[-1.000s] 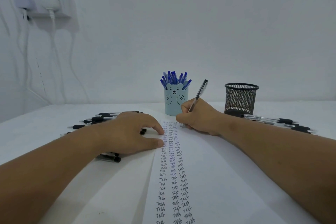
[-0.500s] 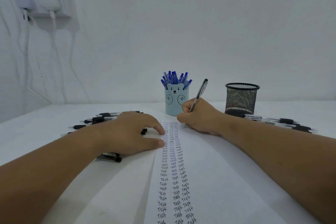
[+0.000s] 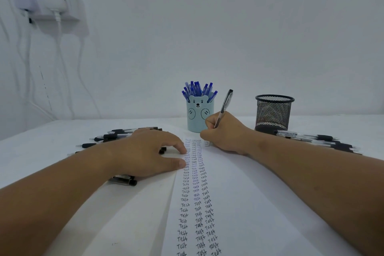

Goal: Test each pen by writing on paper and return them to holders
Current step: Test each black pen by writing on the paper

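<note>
You are in the writing step. Your right hand (image 3: pixel 225 132) grips a black pen (image 3: pixel 224 108) in a writing hold, fingers curled round the lower barrel, the clip end tilted up and to the right. The tip is hidden behind your fingers, so whether it touches the paper (image 3: pixel 245 197) cannot be told; it sits at the far end of the third column of "Test" words, where a new entry would go.

Your left hand (image 3: pixel 149 153) lies flat with the fingers straight and spread a little, holding nothing, fingertips and thumb pressing the paper's left edge just beside the first column. Some of the black pens (image 3: pixel 116 137) on the counter (image 3: pixel 41 141) are partly under it.

The blue bear holder (image 3: pixel 199 117) stands just beyond your right hand and is full of blue pens (image 3: pixel 198 89). The mesh holder (image 3: pixel 273 113) stands to its right and looks empty, though its bottom is dark and hard to read. More black pens (image 3: pixel 315 139) lie in a row beside it, past your right forearm.

My reading: the blue pens are done and the black ones are under way, with many left on both sides. Next, finish the word, check the ink shows, then lift the pen clear and drop it tip down into the mesh holder, probably the right home for black pens. Mind your forearm over the right-hand row as you reach, and keep the left hand down so the sheet does not slide.
</note>
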A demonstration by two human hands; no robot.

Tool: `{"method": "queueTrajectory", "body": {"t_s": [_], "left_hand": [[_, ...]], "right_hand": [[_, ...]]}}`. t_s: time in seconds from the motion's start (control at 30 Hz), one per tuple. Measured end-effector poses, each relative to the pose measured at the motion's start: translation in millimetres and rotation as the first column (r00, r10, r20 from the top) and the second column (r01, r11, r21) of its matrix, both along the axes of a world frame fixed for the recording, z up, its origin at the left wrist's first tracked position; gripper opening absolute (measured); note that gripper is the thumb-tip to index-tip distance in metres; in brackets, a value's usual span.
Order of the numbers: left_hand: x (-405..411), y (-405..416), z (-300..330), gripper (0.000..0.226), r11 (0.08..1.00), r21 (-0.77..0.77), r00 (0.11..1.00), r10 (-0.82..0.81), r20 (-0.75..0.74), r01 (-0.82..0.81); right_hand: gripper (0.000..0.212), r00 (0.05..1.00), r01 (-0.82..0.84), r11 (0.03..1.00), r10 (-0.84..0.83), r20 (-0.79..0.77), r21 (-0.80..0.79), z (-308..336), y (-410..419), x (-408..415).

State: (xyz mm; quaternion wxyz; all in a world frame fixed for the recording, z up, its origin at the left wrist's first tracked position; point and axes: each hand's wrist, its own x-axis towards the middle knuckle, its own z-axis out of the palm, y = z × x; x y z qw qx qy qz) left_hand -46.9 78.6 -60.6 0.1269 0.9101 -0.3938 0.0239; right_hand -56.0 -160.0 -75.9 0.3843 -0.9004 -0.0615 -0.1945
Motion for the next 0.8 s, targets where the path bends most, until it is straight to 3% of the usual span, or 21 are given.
{"method": "queueTrajectory", "body": {"t_s": [0.2,0.37,0.47,0.6,0.7,0.8], "left_hand": [[-1,0,0,0.033,1.0,-0.015,1.0,0.02,-0.022,-0.021],[1,2,-1,0.039,1.0,-0.017,0.998,0.025,-0.049,-0.026],[-1,1,0,0.04,1.0,-0.019,0.999,0.021,-0.05,-0.022],[-3,0,2,0.034,1.0,-0.017,0.999,0.024,-0.03,-0.024],[-5,0,2,0.034,0.999,-0.018,0.999,0.03,-0.028,-0.031],[-7,-1,3,0.034,1.0,-0.001,1.0,0.026,-0.015,-0.026]], "right_hand": [[0.038,0.999,0.026,1.0,-0.027,0.029,0.005,-2,0,0],[0.05,0.993,0.038,0.947,-0.071,0.091,0.319,4,1,-3],[0.046,0.974,0.012,0.966,-0.07,0.214,0.26,13,1,-5],[0.023,0.953,-0.001,0.998,-0.02,0.302,0.066,17,0,-7],[0.019,0.942,0.068,0.992,-0.029,0.334,-0.105,15,2,-12],[0.028,0.935,0.093,0.983,-0.031,0.353,-0.159,14,3,-13]]}}
